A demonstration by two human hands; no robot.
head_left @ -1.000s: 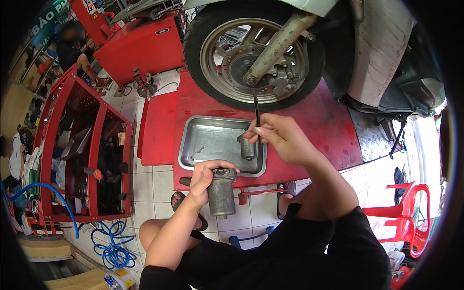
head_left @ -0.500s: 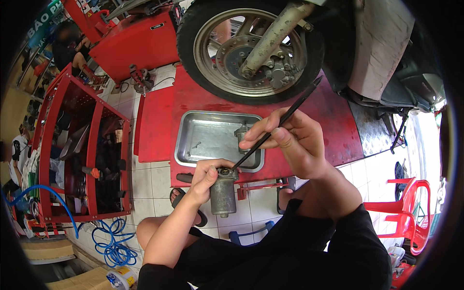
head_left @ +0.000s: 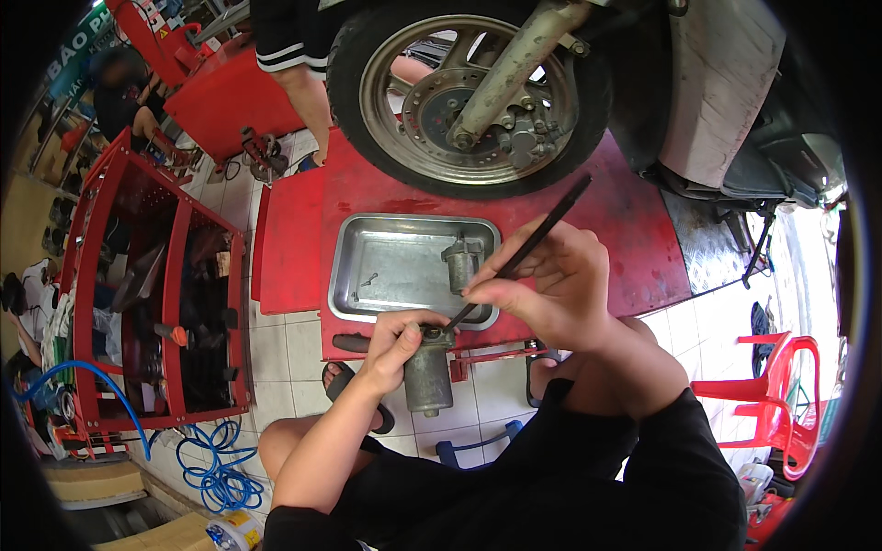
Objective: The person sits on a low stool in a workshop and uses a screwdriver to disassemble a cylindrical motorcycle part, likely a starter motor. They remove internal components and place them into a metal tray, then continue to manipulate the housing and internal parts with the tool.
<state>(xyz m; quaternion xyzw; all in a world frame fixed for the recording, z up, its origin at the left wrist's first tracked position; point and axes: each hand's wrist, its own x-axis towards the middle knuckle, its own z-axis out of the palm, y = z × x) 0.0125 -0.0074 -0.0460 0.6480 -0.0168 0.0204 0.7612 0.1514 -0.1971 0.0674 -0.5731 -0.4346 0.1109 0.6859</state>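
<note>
My left hand (head_left: 393, 356) is wrapped round the upper end of a grey cylindrical metal housing (head_left: 429, 378), which hangs with its closed end downward. My right hand (head_left: 551, 283) pinches a long, thin black rod (head_left: 537, 237) between thumb and fingers. The rod slants down to the left, and its lower tip meets the housing's top rim; whether it goes inside I cannot tell. Just behind my hands, a shallow metal tray (head_left: 335, 266) holds a smaller grey metal cylinder with a flange (head_left: 461, 260) and small bits of hardware (head_left: 365, 281).
The tray rests on a red platform (head_left: 294, 239) beneath a motorbike's front wheel (head_left: 464, 179). A red shelf cart (head_left: 184, 275) and coiled blue hose (head_left: 219, 468) are at left. A red plastic chair (head_left: 795, 395) stands at right. Another person's leg (head_left: 308, 101) shows behind the platform.
My right hand has turned and shifted slightly lower, tilting the rod. The housing has moved a little right and down. Another person's leg has come into view at the back left.
</note>
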